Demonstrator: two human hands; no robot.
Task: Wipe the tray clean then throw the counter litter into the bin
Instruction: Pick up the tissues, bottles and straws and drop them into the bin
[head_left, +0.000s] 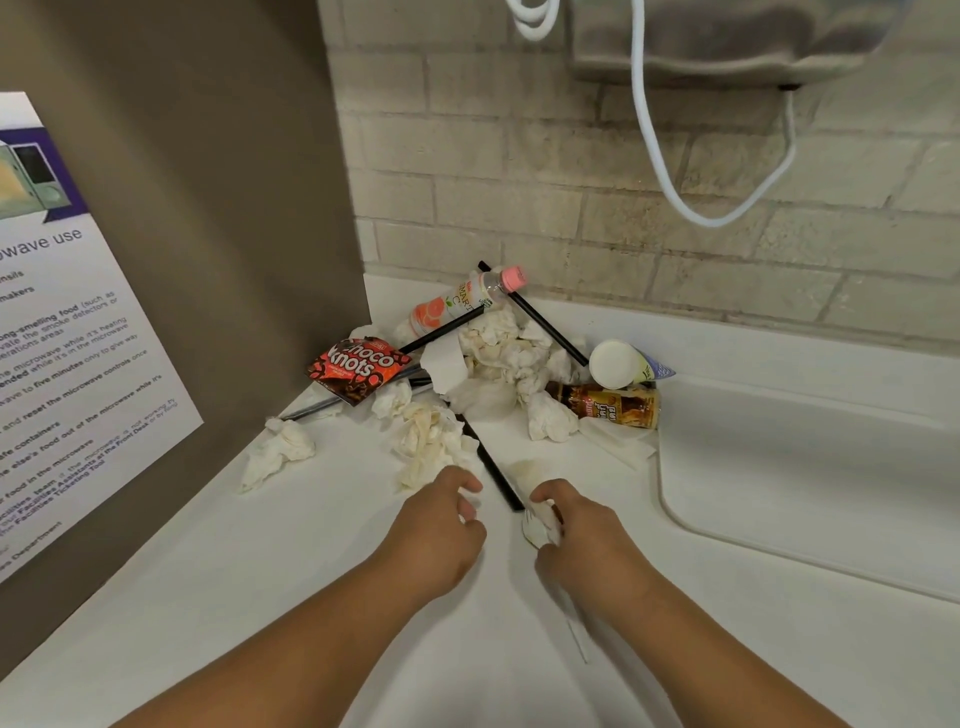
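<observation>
Head view. Finds the counter litter (498, 348) heaped in the back corner of the white laminate counter (311, 561), against a beige brick wall (519, 182).

Notes the right hand (587, 535) curled tight round a white plastic utensil (535, 527), with tines poking out at the thumb side and a scrap of tissue bunched in with it.

Notes the left hand (441, 525) just beside it, fingers bent inward with tips close to the thumb. Cannot tell whether anything is pinched there.

Places a long black plastic straw (493, 467) flat on the counter, its near end between both hands. Places a stained crumpled paper tissue (426, 441) just beyond the left fingertips.

Logs further back:
- a red Choco Knots snack packet (358, 369)
- a clear pink-capped bottle (457, 306)
- a white paper cup (618, 364) on its side
- a brown-labelled bottle (608, 405) lying flat beside the moulded white sink basin (779, 467)
</observation>
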